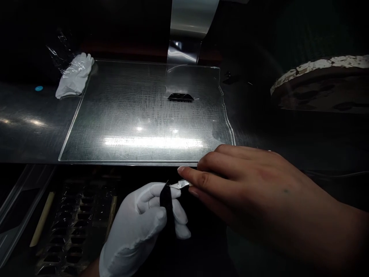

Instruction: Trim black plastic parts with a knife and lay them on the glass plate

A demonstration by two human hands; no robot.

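My left hand, in a white glove, pinches a small dark curved piece between thumb and fingers, just below the table's front edge. In my bare right hand is a slim craft knife. Only its metal collar and thin blade show; my fingers cover the handle. The blade's tip meets or nearly meets the piece's upper right edge. Another small black piece, wider than tall, lies on the scratched clear sheet ahead of my hands, with thin bright slivers at its ends.
A crumpled white glove rests at the sheet's left corner, by clear film. Below left, a clear tray holds several dark pieces. A blue dot is on the table. A metal lamp arm stands behind; a pale-edged object is at right.
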